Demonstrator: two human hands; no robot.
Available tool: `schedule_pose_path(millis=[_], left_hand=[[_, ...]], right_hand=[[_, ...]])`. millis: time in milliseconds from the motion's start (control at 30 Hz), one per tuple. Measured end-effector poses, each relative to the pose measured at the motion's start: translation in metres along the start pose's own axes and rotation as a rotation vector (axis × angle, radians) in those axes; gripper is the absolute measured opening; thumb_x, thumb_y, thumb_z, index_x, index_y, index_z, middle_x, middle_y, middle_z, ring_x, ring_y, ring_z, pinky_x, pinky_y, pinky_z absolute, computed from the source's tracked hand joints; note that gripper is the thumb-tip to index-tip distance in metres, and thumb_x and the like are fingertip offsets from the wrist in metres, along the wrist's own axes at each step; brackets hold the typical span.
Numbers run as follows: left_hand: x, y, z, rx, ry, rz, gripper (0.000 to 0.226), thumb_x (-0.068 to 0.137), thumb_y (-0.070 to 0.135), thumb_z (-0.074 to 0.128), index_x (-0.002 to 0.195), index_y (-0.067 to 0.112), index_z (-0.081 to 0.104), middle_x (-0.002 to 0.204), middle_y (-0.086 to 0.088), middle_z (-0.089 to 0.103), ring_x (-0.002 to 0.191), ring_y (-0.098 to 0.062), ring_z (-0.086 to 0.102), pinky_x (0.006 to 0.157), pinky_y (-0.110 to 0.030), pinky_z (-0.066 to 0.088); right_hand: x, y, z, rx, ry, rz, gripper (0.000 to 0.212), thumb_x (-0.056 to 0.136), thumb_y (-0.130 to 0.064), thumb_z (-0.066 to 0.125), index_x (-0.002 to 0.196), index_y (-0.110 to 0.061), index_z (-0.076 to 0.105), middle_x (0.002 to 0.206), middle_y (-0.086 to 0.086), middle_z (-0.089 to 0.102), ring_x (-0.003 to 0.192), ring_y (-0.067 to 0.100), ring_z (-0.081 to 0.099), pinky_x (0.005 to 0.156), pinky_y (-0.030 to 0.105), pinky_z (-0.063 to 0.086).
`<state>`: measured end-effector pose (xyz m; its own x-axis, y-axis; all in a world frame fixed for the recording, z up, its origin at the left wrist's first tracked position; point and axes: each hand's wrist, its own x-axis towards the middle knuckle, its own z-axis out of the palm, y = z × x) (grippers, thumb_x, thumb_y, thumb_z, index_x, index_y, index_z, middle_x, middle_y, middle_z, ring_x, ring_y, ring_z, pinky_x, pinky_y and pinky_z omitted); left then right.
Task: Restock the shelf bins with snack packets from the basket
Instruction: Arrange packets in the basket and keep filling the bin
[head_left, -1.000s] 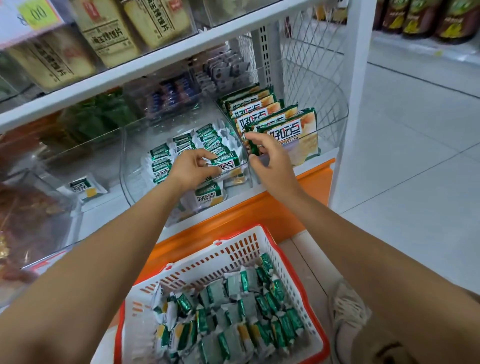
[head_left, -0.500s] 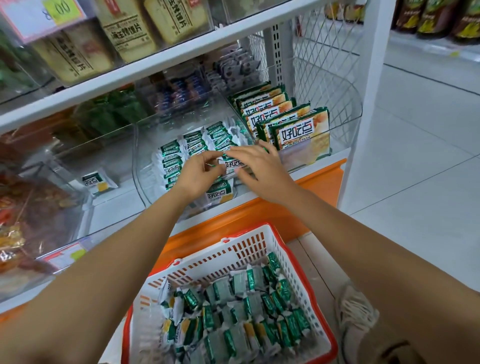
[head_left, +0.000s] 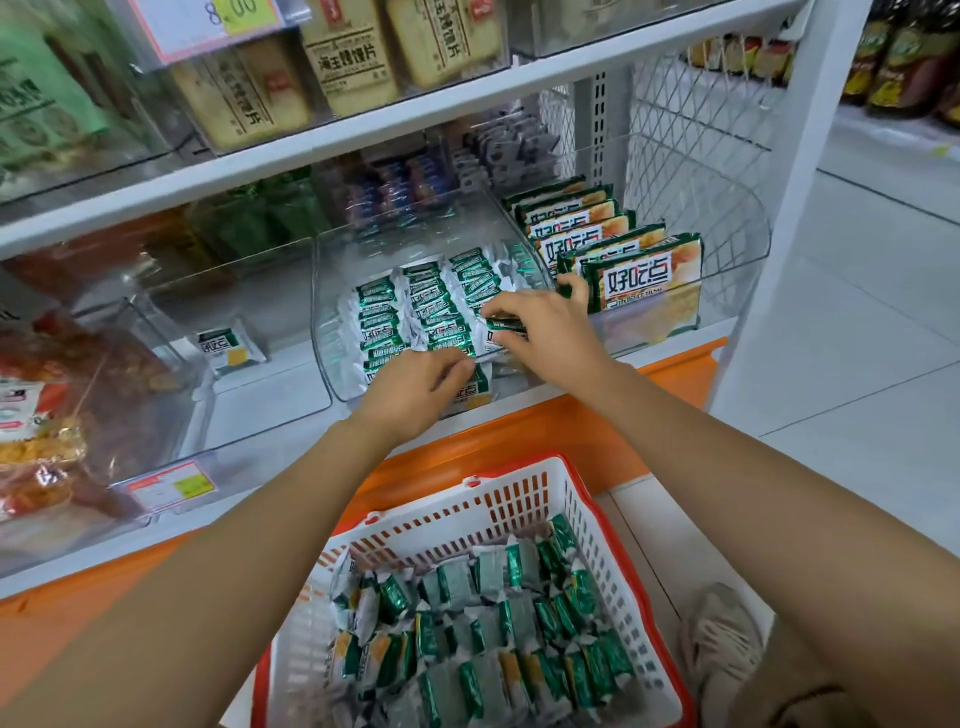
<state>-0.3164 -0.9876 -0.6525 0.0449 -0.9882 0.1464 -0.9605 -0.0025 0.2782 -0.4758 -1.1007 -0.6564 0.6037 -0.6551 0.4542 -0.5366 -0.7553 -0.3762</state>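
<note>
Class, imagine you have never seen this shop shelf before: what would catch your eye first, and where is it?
The two hands meet in the middle clear bin: the right hand pinches a green snack packet above neat packet rows, and the left hand rests on the front ones. Below, a red-and-white basket holds a loose heap of packets. Right of the bin, larger green packs stand upright.

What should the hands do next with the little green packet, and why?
Probably slide the packet pinched in the right hand down into the right row of the clear bin: it hovers just there, the other rows stand neatly packed, and the left hand holds the front packets steady.
</note>
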Motion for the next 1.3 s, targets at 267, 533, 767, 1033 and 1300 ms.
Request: schedule_pose_path(millis=[267,533,767,1033,1300], left_hand=[[-0.007,-0.005,-0.001,-0.016,0.022,-0.027,0.045,0.104,0.04,0.034,0.093,0.009,0.064,0.066,-0.01,0.063,0.062,-0.027,0.057,0.061,-0.042,0.046],[-0.01,-0.01,-0.001,-0.007,0.032,-0.049,0.038,0.105,0.031,0.041,0.081,0.009,0.06,0.055,0.004,0.051,0.056,-0.023,0.053,0.051,-0.031,0.032],[-0.002,-0.009,0.003,-0.002,0.043,0.006,0.031,0.104,0.033,0.042,0.118,0.017,0.065,0.104,-0.004,0.07,0.092,-0.023,0.062,0.078,-0.038,0.05],[0.02,0.017,0.016,-0.042,-0.025,0.151,0.044,0.102,0.032,0.047,0.145,0.022,0.046,0.15,0.004,0.045,0.117,-0.02,0.055,0.101,-0.031,0.04],[0.043,0.024,0.02,-0.048,-0.131,0.121,0.043,0.104,0.042,0.038,0.144,0.027,0.047,0.132,0.003,0.05,0.117,-0.016,0.049,0.097,-0.038,0.042]], right_hand=[[0.009,0.003,-0.013,-0.007,-0.079,-0.08,0.022,0.091,-0.02,0.067,0.11,-0.03,0.071,0.115,-0.01,0.067,0.112,0.013,0.056,0.105,0.034,0.008],[0.008,0.002,-0.012,-0.083,-0.204,-0.088,0.026,0.098,-0.017,0.054,0.11,-0.031,0.072,0.104,-0.01,0.072,0.099,0.013,0.063,0.112,0.033,-0.002],[-0.02,0.014,0.003,-0.081,-0.124,-0.153,0.022,0.099,-0.02,0.047,0.109,-0.016,0.066,0.098,-0.004,0.069,0.102,0.018,0.063,0.118,0.038,-0.011],[-0.037,0.034,0.009,0.126,0.102,-0.159,0.038,0.09,-0.009,0.05,0.127,-0.01,0.058,0.147,0.009,0.044,0.141,0.026,0.032,0.115,0.046,0.028],[-0.038,0.042,0.001,0.234,0.067,-0.051,0.051,0.095,-0.007,0.052,0.146,-0.009,0.041,0.157,0.003,0.031,0.143,0.017,0.029,0.115,0.035,0.029]])
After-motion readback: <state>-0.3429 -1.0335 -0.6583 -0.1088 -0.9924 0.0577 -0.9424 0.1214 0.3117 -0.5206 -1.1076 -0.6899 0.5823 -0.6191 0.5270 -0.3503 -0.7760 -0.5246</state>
